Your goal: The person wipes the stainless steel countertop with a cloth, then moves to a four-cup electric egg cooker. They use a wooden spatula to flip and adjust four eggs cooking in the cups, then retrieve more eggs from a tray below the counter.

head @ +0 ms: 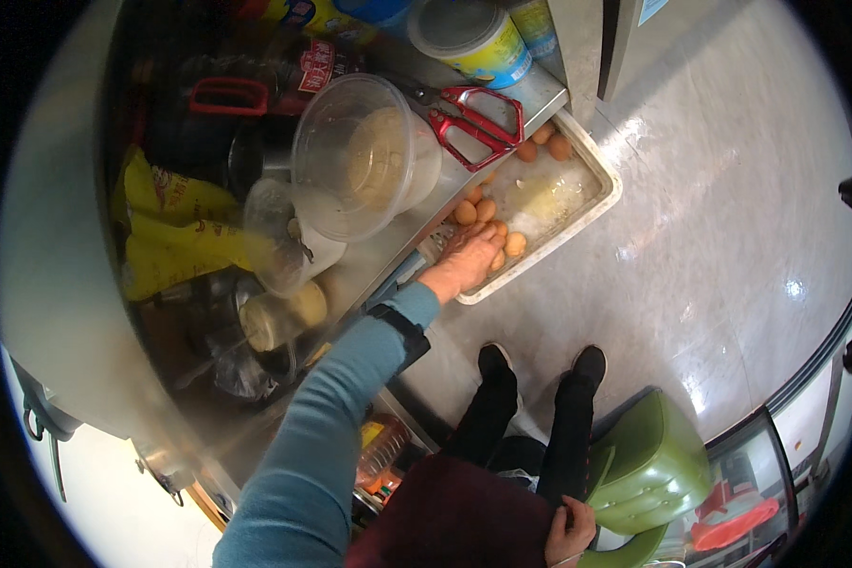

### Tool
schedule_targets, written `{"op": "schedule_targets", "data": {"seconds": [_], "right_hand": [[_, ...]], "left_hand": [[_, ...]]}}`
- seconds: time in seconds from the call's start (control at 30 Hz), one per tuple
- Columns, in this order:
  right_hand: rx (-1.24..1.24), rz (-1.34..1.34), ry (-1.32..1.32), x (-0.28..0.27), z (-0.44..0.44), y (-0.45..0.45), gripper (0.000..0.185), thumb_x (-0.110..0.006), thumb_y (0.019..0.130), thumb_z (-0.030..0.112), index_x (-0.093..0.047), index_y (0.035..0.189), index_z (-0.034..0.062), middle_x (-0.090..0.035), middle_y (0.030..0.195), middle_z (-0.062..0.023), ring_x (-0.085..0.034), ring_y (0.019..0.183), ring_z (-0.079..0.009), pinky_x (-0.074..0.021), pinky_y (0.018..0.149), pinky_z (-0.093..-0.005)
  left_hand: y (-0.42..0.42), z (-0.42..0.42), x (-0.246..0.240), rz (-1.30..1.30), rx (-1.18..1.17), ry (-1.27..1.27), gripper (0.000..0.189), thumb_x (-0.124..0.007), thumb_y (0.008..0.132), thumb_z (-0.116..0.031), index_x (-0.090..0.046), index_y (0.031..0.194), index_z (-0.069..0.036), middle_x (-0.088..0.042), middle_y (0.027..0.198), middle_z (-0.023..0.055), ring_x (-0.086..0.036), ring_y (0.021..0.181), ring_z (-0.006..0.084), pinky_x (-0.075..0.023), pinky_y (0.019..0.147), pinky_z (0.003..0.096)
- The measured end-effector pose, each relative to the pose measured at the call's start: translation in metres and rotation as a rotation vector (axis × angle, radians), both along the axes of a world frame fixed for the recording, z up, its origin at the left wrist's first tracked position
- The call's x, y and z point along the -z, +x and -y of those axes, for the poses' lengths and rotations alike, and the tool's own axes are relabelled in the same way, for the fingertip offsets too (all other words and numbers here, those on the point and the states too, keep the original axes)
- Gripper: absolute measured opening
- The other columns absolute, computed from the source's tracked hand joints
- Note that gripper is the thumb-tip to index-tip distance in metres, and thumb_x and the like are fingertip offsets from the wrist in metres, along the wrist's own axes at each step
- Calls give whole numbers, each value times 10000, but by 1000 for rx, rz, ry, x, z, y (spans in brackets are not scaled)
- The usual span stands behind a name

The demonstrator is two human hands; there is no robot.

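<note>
A white rectangular tray (pixel 583 216) stands low beyond the steel shelf, with several brown eggs (pixel 516 243) along its near side and a few more at its far corner. My left hand (pixel 471 254) reaches down into the tray over the near eggs; its fingertips lie among them, and whether they grip one cannot be made out. Near the right end of the tray floor is a wet, pale patch. My right hand (pixel 574 529) hangs low beside my dark red garment, its fingers loosely curled and partly cut off from clear view. No object shows in it.
On the steel shelf (pixel 426 206) lie red-handled scissors (pixel 477 128), beside a clear plastic tub (pixel 355 156), a yellow-blue canister (pixel 472 42), a yellow bag (pixel 177 227) and a lidded jar (pixel 263 323). A green padded chair (pixel 653 461) stands at the lower right.
</note>
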State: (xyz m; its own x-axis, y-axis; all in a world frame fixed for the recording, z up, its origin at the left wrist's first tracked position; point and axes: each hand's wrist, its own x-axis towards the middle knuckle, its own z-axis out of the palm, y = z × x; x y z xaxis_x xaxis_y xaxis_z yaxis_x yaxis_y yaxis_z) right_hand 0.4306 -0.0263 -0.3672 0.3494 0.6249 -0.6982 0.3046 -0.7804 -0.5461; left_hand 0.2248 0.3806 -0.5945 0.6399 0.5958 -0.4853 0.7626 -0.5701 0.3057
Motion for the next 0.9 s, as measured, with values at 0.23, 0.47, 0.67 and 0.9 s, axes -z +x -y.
{"op": "schedule_targets", "data": {"seconds": [0.23, 0.47, 0.67, 0.9], "right_hand": [[-6, -6, -6, 2, 2, -4, 205, -608, 925, 131, -671, 1094, 36, -679, 1015, -172, -640, 937, -357, -501, 863, -429], [-8, 2, -27, 0, 1, -6, 218, -600, 927, 147, -680, 1093, 31, -680, 1014, -181, -639, 945, -363, -498, 874, -435], [-26, -1, -43, -3, -6, -4, 220, -596, 916, 145, -684, 1081, 29, -681, 996, -191, -637, 933, -371, -495, 861, -443], [53, -39, -24, 2, 2, -9, 210, -601, 911, 106, -678, 1089, 27, -672, 1019, -180, -628, 944, -363, -488, 860, -437]], "left_hand": [[-2, 6, 25, -17, 121, 47, 213, -561, 829, -135, -638, 1015, -64, -539, 1164, 82, -507, 1116, 283, -429, 961, 397], [3, 4, 23, 12, 87, 39, 295, -613, 791, -112, -620, 1080, -55, -535, 1150, 72, -506, 1110, 272, -402, 981, 399], [6, 1, 12, 5, 31, 23, 333, -629, 825, -138, -607, 1150, -67, -535, 1226, 93, -495, 1181, 304, -409, 995, 421], [-33, -42, 31, 2, -549, 301, 306, -580, 924, -211, -579, 1179, -41, -631, 1144, 219, -618, 1005, 416, -506, 844, 477]]}}
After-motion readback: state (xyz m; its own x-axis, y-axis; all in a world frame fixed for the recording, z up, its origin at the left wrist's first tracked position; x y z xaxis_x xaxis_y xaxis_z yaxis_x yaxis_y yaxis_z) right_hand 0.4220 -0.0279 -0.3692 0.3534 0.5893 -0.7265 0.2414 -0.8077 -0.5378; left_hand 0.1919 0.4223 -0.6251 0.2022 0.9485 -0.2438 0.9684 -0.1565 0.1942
